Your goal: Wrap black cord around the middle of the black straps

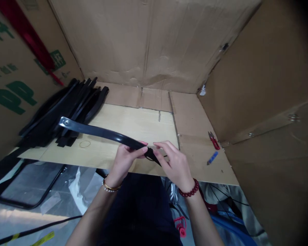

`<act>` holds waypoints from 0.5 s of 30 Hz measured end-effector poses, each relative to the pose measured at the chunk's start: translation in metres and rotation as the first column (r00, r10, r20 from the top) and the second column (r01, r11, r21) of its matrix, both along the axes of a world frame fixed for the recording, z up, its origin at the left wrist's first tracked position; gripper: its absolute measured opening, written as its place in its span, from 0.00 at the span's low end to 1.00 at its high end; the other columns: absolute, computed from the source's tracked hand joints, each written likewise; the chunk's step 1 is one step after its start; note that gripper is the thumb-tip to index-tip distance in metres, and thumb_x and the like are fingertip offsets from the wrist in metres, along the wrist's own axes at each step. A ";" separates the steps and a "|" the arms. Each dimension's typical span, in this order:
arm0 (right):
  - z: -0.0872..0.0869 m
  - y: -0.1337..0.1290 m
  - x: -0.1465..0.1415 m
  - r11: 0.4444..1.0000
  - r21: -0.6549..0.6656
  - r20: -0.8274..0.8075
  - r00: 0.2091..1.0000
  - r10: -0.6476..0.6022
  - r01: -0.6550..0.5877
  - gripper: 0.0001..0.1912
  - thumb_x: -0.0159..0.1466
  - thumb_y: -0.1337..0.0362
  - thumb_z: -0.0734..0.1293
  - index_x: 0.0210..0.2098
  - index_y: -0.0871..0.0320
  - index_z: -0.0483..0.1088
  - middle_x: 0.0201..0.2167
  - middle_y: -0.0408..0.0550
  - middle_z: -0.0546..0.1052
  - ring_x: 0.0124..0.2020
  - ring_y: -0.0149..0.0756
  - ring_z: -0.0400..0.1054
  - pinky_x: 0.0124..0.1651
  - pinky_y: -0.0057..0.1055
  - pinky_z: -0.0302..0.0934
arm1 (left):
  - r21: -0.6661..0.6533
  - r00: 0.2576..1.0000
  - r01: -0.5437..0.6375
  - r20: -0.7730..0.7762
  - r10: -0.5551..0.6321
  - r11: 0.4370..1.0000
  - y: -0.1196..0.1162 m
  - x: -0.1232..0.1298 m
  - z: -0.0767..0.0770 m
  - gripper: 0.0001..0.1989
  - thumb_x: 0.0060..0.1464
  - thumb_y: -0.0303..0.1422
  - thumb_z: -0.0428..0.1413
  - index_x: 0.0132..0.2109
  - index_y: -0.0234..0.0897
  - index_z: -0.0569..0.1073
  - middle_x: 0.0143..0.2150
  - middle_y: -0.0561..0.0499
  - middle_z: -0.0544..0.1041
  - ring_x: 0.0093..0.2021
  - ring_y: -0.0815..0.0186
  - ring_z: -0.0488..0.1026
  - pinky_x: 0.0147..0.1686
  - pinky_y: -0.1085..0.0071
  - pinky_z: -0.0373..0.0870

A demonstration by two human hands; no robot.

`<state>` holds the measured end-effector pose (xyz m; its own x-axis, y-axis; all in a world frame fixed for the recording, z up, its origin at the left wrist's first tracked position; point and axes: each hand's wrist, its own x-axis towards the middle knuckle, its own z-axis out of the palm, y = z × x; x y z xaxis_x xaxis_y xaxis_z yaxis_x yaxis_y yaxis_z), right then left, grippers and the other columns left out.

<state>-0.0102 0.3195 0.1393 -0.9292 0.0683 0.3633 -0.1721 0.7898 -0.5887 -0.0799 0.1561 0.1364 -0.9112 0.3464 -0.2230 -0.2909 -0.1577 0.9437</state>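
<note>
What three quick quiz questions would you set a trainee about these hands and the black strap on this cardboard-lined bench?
1. Which hand wears the red beaded bracelet?
2. True or false: the red-handled snips lie on the wooden board.
3. What is at the raised end of the black strap in the left hand? A: a metal eyelet; B: a buckle; C: a hook.

Key: 1. The right hand. 2. False. 3. A.

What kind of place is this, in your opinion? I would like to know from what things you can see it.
Probably a small makeshift workshop or assembly spot: cardboard walls surround a wooden board, with a stack of black straps, a loose black strap and red thread snips.
</note>
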 end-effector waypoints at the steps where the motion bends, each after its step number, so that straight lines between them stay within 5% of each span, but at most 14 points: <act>1: -0.001 0.000 0.000 0.999 -0.024 0.040 0.999 0.031 -0.030 0.15 0.72 0.57 0.58 0.47 0.57 0.72 0.43 0.49 0.78 0.43 0.36 0.74 0.42 0.29 0.65 | -0.004 1.000 0.019 0.003 -0.019 1.000 0.000 0.002 0.002 0.13 0.41 0.34 0.69 0.36 0.34 0.81 0.34 0.48 0.82 0.34 0.65 0.78 0.32 0.73 0.76; 9: -0.011 -0.008 0.002 0.953 -0.300 0.248 0.961 0.125 -0.046 0.13 0.69 0.54 0.61 0.41 0.55 0.73 0.28 0.41 0.79 0.26 0.31 0.72 0.30 0.26 0.61 | -0.033 0.993 0.111 0.048 -0.109 0.993 0.000 0.000 0.008 0.16 0.40 0.32 0.68 0.38 0.31 0.79 0.28 0.53 0.78 0.29 0.69 0.75 0.30 0.74 0.73; 15: -0.028 -0.012 0.004 0.866 -0.500 0.218 0.965 0.147 -0.020 0.13 0.68 0.55 0.63 0.42 0.55 0.73 0.31 0.43 0.80 0.28 0.32 0.73 0.31 0.25 0.63 | -0.033 0.990 0.138 -0.018 -0.138 0.990 0.005 -0.002 0.000 0.18 0.40 0.30 0.68 0.39 0.33 0.73 0.26 0.57 0.73 0.27 0.72 0.69 0.27 0.76 0.68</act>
<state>-0.0067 0.3078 0.1110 -0.9931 0.0959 0.0682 -0.0272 0.3771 -0.9258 -0.0823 0.1610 0.1369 -0.8596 0.4624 -0.2173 -0.2882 -0.0876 0.9536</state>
